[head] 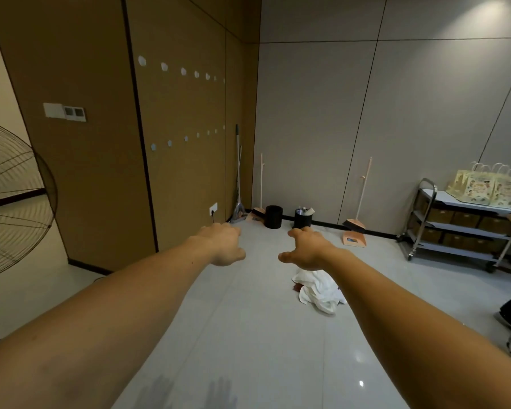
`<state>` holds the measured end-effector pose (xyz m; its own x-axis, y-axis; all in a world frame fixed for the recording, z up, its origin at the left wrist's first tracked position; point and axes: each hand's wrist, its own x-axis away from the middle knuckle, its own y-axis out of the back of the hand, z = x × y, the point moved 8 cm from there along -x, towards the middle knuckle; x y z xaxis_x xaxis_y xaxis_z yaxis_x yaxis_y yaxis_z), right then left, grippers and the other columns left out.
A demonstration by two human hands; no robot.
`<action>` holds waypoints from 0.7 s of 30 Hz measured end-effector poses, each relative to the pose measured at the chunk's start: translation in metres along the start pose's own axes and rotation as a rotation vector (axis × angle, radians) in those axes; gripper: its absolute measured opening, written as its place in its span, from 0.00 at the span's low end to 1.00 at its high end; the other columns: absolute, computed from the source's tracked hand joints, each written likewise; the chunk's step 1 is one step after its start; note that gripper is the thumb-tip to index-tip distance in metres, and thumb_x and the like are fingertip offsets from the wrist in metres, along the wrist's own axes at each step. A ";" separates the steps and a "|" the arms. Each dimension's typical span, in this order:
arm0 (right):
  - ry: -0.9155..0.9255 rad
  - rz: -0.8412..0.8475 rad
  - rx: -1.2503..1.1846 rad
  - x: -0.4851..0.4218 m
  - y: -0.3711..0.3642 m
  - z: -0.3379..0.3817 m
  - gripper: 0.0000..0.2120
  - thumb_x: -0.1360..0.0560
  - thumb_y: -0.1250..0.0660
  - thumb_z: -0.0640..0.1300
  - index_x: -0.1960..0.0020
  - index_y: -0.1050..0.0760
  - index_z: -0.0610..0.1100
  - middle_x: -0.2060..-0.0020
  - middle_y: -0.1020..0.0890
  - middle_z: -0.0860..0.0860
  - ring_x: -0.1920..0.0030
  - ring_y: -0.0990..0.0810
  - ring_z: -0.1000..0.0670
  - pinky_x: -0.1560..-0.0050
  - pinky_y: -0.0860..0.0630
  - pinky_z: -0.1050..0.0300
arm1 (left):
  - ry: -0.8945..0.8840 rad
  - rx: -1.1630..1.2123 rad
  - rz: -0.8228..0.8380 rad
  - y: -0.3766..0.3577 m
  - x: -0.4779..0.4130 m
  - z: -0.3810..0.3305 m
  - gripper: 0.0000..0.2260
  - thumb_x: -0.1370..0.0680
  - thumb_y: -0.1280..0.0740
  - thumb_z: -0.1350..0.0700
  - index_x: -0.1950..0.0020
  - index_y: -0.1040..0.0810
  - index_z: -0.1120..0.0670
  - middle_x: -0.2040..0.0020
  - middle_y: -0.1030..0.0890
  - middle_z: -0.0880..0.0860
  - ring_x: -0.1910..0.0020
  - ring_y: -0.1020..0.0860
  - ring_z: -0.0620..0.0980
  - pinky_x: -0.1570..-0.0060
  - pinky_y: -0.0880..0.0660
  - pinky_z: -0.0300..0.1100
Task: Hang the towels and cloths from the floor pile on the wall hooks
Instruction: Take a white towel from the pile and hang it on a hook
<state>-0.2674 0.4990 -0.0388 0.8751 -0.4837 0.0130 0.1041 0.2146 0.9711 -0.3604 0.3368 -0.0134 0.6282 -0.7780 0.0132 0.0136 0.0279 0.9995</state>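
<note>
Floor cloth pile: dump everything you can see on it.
The pile is a crumpled heap of white fabric, soft and towel-like, with deep folds. A small reddish piece peeks out at its left side. It lies on the pale glossy floor tiles, away from the walls. The open right hand and its wrist overlap its top edge in view, holding nothing. How many cloths it holds cannot be told.

floor (248, 335): grey tile | towel pile (319, 290) | bins (273, 216) | dustpans (354, 239)
</note>
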 end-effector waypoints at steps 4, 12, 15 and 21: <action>-0.007 0.009 0.003 -0.066 -0.005 -0.009 0.38 0.27 0.33 0.61 0.24 0.42 0.47 0.27 0.36 0.44 0.30 0.34 0.40 0.32 0.34 0.44 | -0.032 -0.006 -0.003 -0.007 -0.069 0.014 0.21 0.23 0.41 0.44 0.33 0.31 0.53 0.38 0.27 0.55 0.44 0.27 0.55 0.45 0.28 0.51; -0.086 -0.013 0.007 -0.198 -0.001 -0.030 0.38 0.27 0.33 0.60 0.23 0.42 0.47 0.26 0.38 0.44 0.28 0.36 0.39 0.30 0.35 0.42 | -0.096 0.021 -0.013 -0.007 -0.215 0.053 0.25 0.23 0.40 0.44 0.29 0.34 0.53 0.31 0.31 0.56 0.36 0.30 0.57 0.40 0.30 0.52; -0.112 0.011 0.010 -0.244 -0.008 -0.041 0.38 0.26 0.33 0.60 0.24 0.42 0.47 0.26 0.37 0.43 0.29 0.35 0.39 0.32 0.34 0.43 | -0.109 0.073 -0.009 -0.009 -0.266 0.063 0.28 0.23 0.40 0.44 0.26 0.38 0.53 0.28 0.35 0.56 0.32 0.33 0.58 0.37 0.31 0.52; -0.122 0.032 0.015 -0.336 -0.018 -0.071 0.37 0.27 0.33 0.61 0.24 0.41 0.47 0.28 0.35 0.43 0.31 0.33 0.40 0.34 0.32 0.45 | -0.114 0.088 0.002 -0.019 -0.369 0.073 0.28 0.23 0.40 0.43 0.26 0.38 0.53 0.27 0.35 0.57 0.32 0.34 0.59 0.37 0.31 0.53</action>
<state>-0.5297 0.7179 -0.0771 0.8139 -0.5765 0.0721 0.0690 0.2192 0.9732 -0.6490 0.5778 -0.0351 0.5357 -0.8443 0.0132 -0.0590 -0.0218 0.9980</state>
